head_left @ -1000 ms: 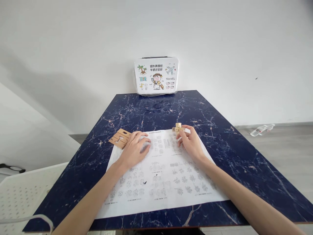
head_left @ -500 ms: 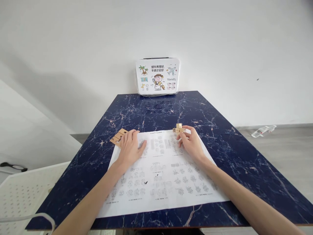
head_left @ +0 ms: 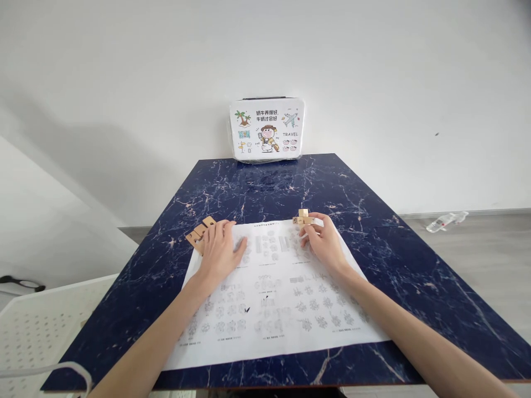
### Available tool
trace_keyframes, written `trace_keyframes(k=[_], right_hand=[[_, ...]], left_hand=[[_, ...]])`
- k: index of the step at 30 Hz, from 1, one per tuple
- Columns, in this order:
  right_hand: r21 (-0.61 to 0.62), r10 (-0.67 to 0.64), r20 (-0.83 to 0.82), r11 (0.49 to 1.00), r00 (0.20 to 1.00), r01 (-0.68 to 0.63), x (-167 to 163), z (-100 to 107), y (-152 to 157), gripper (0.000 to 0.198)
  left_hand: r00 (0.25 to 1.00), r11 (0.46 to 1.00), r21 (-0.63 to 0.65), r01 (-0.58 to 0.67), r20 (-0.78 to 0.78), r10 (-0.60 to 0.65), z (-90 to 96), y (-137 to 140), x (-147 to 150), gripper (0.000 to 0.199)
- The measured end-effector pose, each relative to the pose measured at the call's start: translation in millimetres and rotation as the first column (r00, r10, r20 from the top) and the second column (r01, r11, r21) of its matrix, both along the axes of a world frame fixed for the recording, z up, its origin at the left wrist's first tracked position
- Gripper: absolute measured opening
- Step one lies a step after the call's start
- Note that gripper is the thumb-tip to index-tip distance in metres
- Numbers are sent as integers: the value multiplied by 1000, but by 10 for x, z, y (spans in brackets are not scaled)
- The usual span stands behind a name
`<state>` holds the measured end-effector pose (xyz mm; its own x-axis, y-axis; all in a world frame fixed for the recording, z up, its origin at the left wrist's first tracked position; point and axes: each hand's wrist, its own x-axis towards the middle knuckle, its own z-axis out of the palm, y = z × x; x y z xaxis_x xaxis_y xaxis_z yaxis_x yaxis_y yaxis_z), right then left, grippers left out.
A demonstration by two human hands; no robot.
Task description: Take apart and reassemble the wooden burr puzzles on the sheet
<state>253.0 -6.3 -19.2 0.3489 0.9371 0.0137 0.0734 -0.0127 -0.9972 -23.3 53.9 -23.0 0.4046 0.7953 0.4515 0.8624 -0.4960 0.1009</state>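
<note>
A white paper sheet [head_left: 274,320] printed with rows of small puzzle diagrams lies on the dark blue marbled table. My left hand [head_left: 219,246] rests flat on its upper left corner, thumb spread away from the fingers. Notched wooden puzzle pieces [head_left: 194,237] lie side by side at its fingertips, partly covered by the hand. Over the sheet's upper right corner, my right hand [head_left: 326,240] is closed on a small assembly of wooden puzzle pieces [head_left: 303,219], with one block standing up from a crosswise bar. The fingers hide its lower part.
A white case [head_left: 267,130] with cartoon prints stands at the table's far edge against the wall. To the left is a white perforated plastic surface [head_left: 50,326] with a pale cable [head_left: 53,366]. Clear plastic bottles [head_left: 446,222] lie on the floor at right.
The wooden pieces by my left hand have shifted slightly and now sit fanned apart, with stepped ends. My right hand and the pieces in it have barely moved.
</note>
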Motion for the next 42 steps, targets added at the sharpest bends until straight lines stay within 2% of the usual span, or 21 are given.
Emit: trace_keyframes(k=[10, 19, 26, 42], right_hand=[[14, -5, 21, 1000, 1000, 4, -12, 1, 11, 50], [25, 3, 65, 1000, 998, -5, -7, 12, 3, 44], [41, 11, 96, 999, 995, -15, -30, 61, -23, 48], [40, 17, 96, 999, 995, -21, -46, 88, -32, 45]], left_hand=[[999, 999, -10, 45, 28, -45, -1, 0, 5, 34], [999, 999, -23, 47, 13, -47, 6, -12, 8, 32], [997, 997, -34, 70, 42, -69, 8, -13, 7, 30], [994, 994, -46, 95, 63, -92, 17, -13, 17, 28]])
